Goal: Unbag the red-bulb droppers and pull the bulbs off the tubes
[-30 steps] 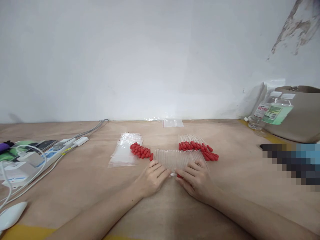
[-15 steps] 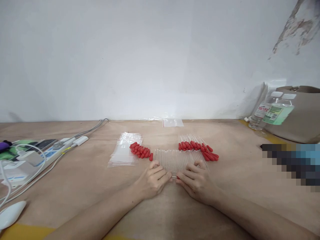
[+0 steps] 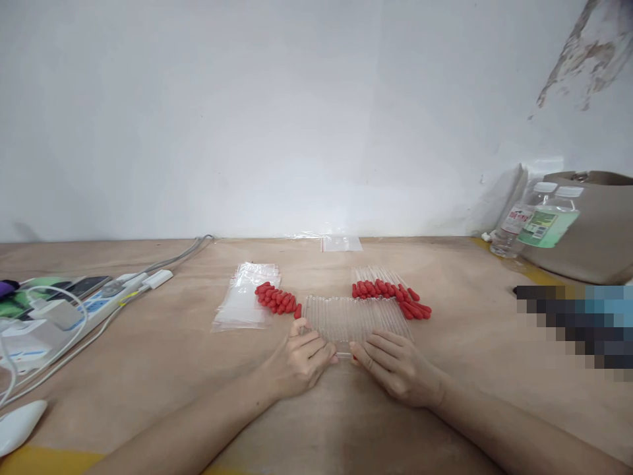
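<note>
Between my hands a clear glass dropper tube (image 3: 344, 356) lies crosswise, close to the table. My left hand (image 3: 307, 356) is closed, pinching the tube's left end. My right hand (image 3: 399, 369) has its fingers closed round the other end, where a bit of red rubber bulb shows under the fingertips. Just beyond my hands a row of bare glass tubes (image 3: 353, 315) lies side by side. Loose red rubber bulbs (image 3: 275, 298) are heaped at the left. Behind the row on the right rest several droppers with red bulbs (image 3: 383, 289) fitted on their tubes.
A stack of clear zip bags (image 3: 242, 303) lies left of the loose bulbs, and another bag (image 3: 342, 244) is by the wall. At the left run a power strip (image 3: 93, 307) and cables. Bottles (image 3: 548, 221) and a beige bag (image 3: 603, 231) stand at the far right.
My right hand has shifted slightly down and right, its fingers lying flatter. A little more of the tube shows between my hands. The left hand keeps its grip.
</note>
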A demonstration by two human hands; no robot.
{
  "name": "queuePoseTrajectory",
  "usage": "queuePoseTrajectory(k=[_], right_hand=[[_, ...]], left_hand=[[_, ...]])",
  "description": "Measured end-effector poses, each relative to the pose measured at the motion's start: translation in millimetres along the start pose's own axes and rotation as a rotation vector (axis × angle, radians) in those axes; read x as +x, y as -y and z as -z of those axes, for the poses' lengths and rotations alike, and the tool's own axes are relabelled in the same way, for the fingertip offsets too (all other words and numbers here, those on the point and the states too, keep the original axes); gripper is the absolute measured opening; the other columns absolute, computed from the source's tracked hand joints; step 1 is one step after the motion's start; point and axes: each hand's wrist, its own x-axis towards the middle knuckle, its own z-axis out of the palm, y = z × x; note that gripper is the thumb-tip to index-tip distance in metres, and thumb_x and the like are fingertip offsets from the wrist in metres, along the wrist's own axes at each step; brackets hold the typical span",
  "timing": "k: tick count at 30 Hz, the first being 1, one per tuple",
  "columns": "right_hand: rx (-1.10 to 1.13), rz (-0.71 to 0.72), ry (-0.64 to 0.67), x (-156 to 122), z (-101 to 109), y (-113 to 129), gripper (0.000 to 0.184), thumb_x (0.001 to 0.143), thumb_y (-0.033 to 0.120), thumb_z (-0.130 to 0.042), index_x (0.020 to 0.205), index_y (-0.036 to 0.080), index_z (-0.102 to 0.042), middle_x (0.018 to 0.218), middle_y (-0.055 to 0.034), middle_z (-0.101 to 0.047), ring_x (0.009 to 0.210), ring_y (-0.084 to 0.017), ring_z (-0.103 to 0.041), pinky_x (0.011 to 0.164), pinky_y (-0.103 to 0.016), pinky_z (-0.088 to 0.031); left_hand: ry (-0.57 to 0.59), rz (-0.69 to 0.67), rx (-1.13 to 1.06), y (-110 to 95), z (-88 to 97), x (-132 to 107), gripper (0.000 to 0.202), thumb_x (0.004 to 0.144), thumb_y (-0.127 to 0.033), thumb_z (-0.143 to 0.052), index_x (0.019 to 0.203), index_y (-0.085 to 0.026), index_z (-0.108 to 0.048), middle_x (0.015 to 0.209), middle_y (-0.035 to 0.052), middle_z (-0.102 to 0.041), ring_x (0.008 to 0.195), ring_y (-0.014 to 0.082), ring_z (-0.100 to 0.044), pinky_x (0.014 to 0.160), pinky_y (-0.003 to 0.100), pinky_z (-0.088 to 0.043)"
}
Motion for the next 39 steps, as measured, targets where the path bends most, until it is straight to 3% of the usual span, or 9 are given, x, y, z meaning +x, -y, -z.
queuePoseTrajectory(k=[8, 11, 13, 17, 21, 25, 28, 31, 39], right_hand=[[-0.02, 0.083, -0.012, 1, 14, -3, 0.024, 0.083, 0.007, -0.042, 0.101, 0.006, -0.058, 0.083, -0.0088, -0.066, 0.079, -0.017, -0.059, 0.076, -0.033, -0.047], [-0.035, 0.054, -0.024, -3, 19, -10, 0.025, 0.084, 0.009, -0.043, 0.103, 0.009, -0.058, 0.085, -0.0078, -0.066, 0.082, -0.016, -0.058, 0.077, -0.033, -0.045], [-0.054, -0.09, -0.065, -11, 21, -20, 0.024, 0.082, 0.012, -0.05, 0.105, 0.014, -0.058, 0.082, -0.0054, -0.066, 0.078, -0.015, -0.058, 0.073, -0.032, -0.044], [-0.054, -0.622, -0.172, -31, 22, -53, 0.018, 0.08, 0.024, -0.056, 0.095, 0.02, -0.064, 0.077, -0.0041, -0.062, 0.069, -0.014, -0.054, 0.063, -0.028, -0.042], [0.035, -1.07, -0.172, -53, 20, -86, 0.025, 0.079, 0.038, -0.052, 0.085, 0.018, -0.066, 0.072, -0.0045, -0.057, 0.062, -0.014, -0.051, 0.055, -0.026, -0.041], [0.102, -1.37, -0.215, -76, 14, -106, 0.034, 0.073, 0.043, -0.054, 0.089, 0.014, -0.061, 0.074, -0.0057, -0.059, 0.057, -0.013, -0.05, 0.054, -0.026, -0.04], [0.191, -1.519, -0.222, -86, 13, -115, 0.039, 0.067, 0.041, -0.058, 0.094, 0.012, -0.058, 0.071, -0.0051, -0.059, 0.054, -0.012, -0.05, 0.051, -0.025, -0.04], [0.292, -1.571, -0.14, -85, 20, -118, 0.035, 0.062, 0.038, -0.061, 0.086, 0.013, -0.061, 0.07, -0.005, -0.06, 0.053, -0.012, -0.051, 0.05, -0.025, -0.038], [0.645, -1.649, -0.018, -68, 42, -111, 0.037, 0.051, 0.045, -0.07, 0.069, 0.014, -0.061, 0.055, -0.0028, -0.059, 0.046, -0.011, -0.048, 0.043, -0.023, -0.033]], left_hand=[[-0.032, 0.033, -0.016, -3, 3.3, 1, 0.016, 0.087, -0.016, -0.043, 0.074, -0.015, -0.053, 0.056, -0.0033, -0.051, 0.055, 0.0095, -0.045, 0.073, 0.031, -0.031], [-0.047, 0.078, -0.021, 4, 1.2, -5, 0.018, 0.088, -0.016, -0.042, 0.073, -0.015, -0.053, 0.056, -0.0023, -0.051, 0.056, 0.0104, -0.045, 0.072, 0.031, -0.033], [-0.083, 0.163, -0.009, 15, -1.5, -11, 0.019, 0.088, -0.017, -0.041, 0.073, -0.015, -0.053, 0.058, -0.0008, -0.052, 0.057, 0.0114, -0.045, 0.068, 0.03, -0.034], [-0.091, 0.367, 0.041, 37, -8.5, -21, 0.018, 0.089, -0.018, -0.038, 0.09, -0.014, -0.056, 0.074, 0.0044, -0.056, 0.068, 0.0144, -0.05, 0.064, 0.027, -0.039], [-0.068, 0.385, 0.043, 45, -14.6, -22, 0.029, 0.088, -0.013, -0.031, 0.111, -0.013, -0.049, 0.084, 0.0068, -0.052, 0.076, 0.0149, -0.05, 0.067, 0.026, -0.045], [-0.083, 0.356, 0.057, 46, -16.8, -20, 0.026, 0.087, -0.012, -0.033, 0.105, -0.016, -0.051, 0.08, 0.0039, -0.05, 0.072, 0.0132, -0.051, 0.065, 0.024, -0.047], [-0.059, 0.336, 0.06, 46, -17.4, -21, 0.021, 0.086, -0.011, -0.035, 0.092, -0.016, -0.055, 0.075, 0.0031, -0.051, 0.068, 0.0124, -0.052, 0.065, 0.023, -0.047], [-0.032, 0.325, 0.019, 45, -17.8, -22, 0.019, 0.084, -0.011, -0.036, 0.083, -0.015, -0.055, 0.074, 0.0038, -0.052, 0.067, 0.0128, -0.052, 0.063, 0.024, -0.047], [-0.022, 0.383, -0.21, 37, -12.2, -18, 0.019, 0.079, -0.025, -0.05, 0.093, -0.014, -0.057, 0.088, 0.0085, -0.055, 0.076, 0.0158, -0.055, 0.067, 0.028, -0.048]])
